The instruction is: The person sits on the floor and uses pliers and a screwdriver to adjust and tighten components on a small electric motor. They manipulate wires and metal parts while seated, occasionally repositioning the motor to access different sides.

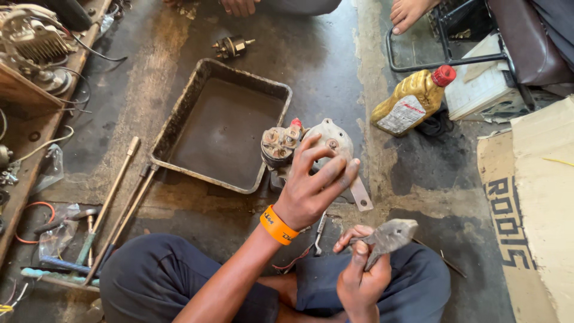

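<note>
My left hand [311, 188], with an orange wristband [277, 225], rests on top of a grey starter motor [326, 140] standing on the floor, fingers spread over its housing. A solenoid with a red-capped terminal [281, 143] sits on the motor's left side. My right hand [359, 278] is over my lap and is closed around the handles of grey pliers [391, 234], jaws pointing up and right. I sit cross-legged in dark blue trousers.
A greasy metal tray [179, 128] lies left of the motor. Long-handled tools [113, 197] lie at left beside a wooden bench with parts [33, 42]. A gold oil bottle with a red cap [412, 101], cardboard [532, 197], a small part [232, 46] and another person's foot [406, 13] are around.
</note>
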